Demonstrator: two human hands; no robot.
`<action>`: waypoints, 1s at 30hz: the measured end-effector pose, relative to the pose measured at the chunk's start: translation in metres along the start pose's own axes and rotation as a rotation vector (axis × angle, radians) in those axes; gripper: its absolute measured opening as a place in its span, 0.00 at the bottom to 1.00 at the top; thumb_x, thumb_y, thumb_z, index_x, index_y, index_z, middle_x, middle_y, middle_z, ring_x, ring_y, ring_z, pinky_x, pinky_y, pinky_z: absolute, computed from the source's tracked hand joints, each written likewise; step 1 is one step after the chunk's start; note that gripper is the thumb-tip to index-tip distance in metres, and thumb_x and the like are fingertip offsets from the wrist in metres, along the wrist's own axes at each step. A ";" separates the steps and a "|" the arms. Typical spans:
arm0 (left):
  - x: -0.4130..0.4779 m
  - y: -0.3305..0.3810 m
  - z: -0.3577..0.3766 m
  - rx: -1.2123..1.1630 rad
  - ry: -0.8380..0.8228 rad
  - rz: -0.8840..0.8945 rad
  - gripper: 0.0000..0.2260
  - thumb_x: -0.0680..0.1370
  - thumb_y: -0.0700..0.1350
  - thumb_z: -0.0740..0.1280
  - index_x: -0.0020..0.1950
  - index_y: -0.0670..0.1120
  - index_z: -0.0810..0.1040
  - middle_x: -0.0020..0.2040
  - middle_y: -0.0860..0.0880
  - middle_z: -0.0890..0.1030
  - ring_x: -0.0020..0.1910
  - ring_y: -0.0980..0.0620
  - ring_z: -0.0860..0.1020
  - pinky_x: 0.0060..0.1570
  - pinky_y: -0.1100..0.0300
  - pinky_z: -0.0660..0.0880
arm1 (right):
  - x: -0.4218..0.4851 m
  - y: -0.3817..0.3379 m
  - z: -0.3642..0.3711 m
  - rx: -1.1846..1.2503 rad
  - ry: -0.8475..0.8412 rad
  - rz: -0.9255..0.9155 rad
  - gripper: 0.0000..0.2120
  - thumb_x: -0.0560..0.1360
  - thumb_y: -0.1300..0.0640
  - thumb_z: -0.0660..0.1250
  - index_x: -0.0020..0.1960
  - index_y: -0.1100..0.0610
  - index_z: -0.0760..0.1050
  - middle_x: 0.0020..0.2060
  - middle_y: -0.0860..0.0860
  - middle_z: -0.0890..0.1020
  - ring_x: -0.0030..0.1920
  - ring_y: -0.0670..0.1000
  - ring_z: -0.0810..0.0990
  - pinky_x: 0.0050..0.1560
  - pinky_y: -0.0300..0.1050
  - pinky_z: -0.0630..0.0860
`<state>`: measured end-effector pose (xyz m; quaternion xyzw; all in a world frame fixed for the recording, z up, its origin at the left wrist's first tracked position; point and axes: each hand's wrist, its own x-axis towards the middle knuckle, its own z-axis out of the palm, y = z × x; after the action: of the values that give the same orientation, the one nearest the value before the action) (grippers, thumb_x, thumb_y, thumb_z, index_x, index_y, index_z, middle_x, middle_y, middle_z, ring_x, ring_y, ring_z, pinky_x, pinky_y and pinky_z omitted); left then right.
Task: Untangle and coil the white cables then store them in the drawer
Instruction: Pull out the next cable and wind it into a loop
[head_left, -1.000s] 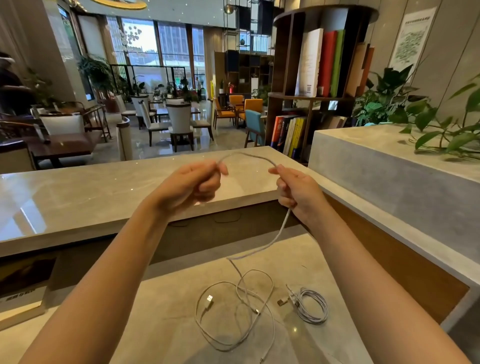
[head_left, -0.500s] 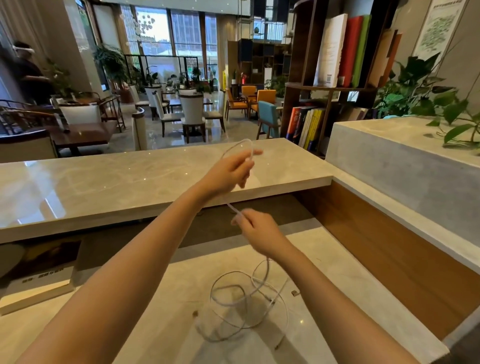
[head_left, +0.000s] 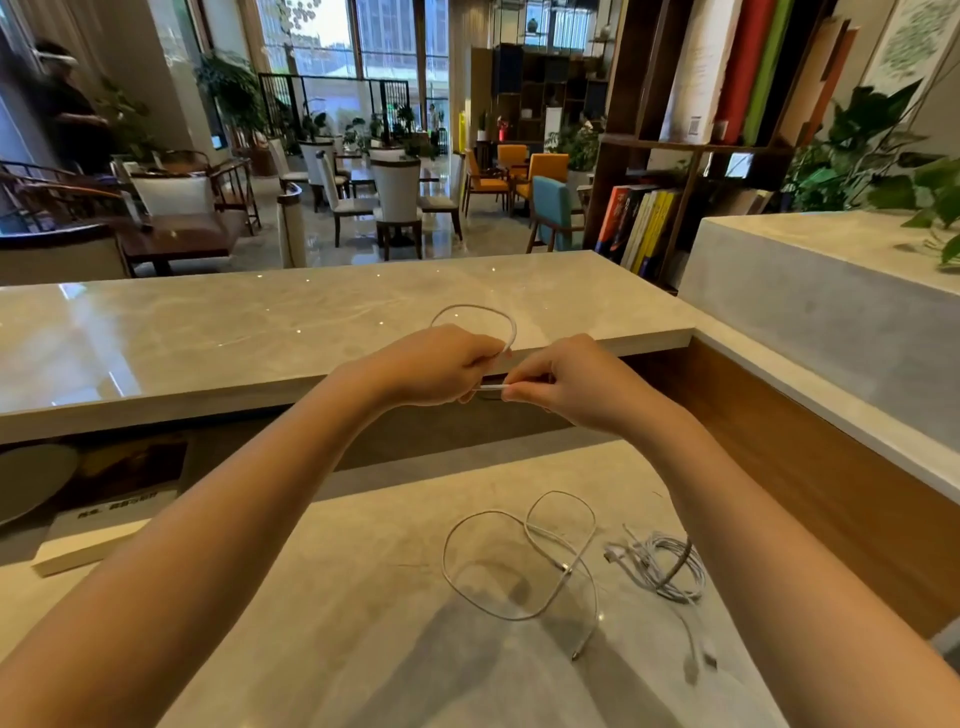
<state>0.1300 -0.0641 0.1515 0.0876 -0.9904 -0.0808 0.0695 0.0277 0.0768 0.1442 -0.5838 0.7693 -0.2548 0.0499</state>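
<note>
My left hand (head_left: 441, 364) is closed around a thin white cable whose loop (head_left: 475, 310) arches above its knuckles. My right hand (head_left: 566, 382) pinches the same cable just to the right, the two hands almost touching over the counter's inner edge. Below them, on the lower marble desk (head_left: 363, 545), a loose white cable (head_left: 519, 561) lies in open loops with a plug end near the front. To its right lies a small coiled white cable bundle (head_left: 667, 564), partly behind my right forearm. No drawer is visible.
A raised marble counter (head_left: 208, 338) runs across in front of the hands. A wood-faced side wall (head_left: 831, 493) with a stone ledge closes the right. A book (head_left: 93, 530) and a round plate lie at the left. Beyond are chairs, tables and a bookshelf.
My right hand rose from low over the desk to meet the left hand. The cable's hanging part came up off the desk. The view tilted down, showing the coiled bundle again.
</note>
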 end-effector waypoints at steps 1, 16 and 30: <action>0.000 0.001 0.001 0.037 -0.010 -0.004 0.10 0.82 0.45 0.54 0.51 0.46 0.74 0.34 0.52 0.74 0.37 0.50 0.74 0.37 0.58 0.66 | 0.000 0.001 0.001 -0.015 -0.011 -0.007 0.11 0.76 0.53 0.67 0.55 0.54 0.82 0.46 0.48 0.83 0.40 0.42 0.76 0.42 0.37 0.72; -0.006 -0.017 0.016 -1.974 -0.580 0.503 0.13 0.82 0.44 0.52 0.54 0.37 0.72 0.29 0.50 0.65 0.26 0.56 0.63 0.28 0.64 0.61 | -0.001 0.023 -0.028 0.468 0.248 0.074 0.12 0.74 0.49 0.65 0.42 0.56 0.82 0.30 0.48 0.77 0.29 0.40 0.72 0.29 0.29 0.68; 0.009 -0.002 0.032 -2.385 0.056 0.375 0.14 0.80 0.46 0.53 0.60 0.41 0.72 0.28 0.51 0.71 0.25 0.56 0.69 0.27 0.66 0.66 | -0.021 0.063 0.076 0.376 0.034 0.275 0.16 0.82 0.53 0.52 0.50 0.54 0.78 0.30 0.48 0.76 0.30 0.43 0.72 0.34 0.37 0.70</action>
<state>0.1167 -0.0625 0.1208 -0.1750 -0.2885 -0.9311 0.1389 0.0084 0.0826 0.0452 -0.4495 0.7814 -0.3941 0.1792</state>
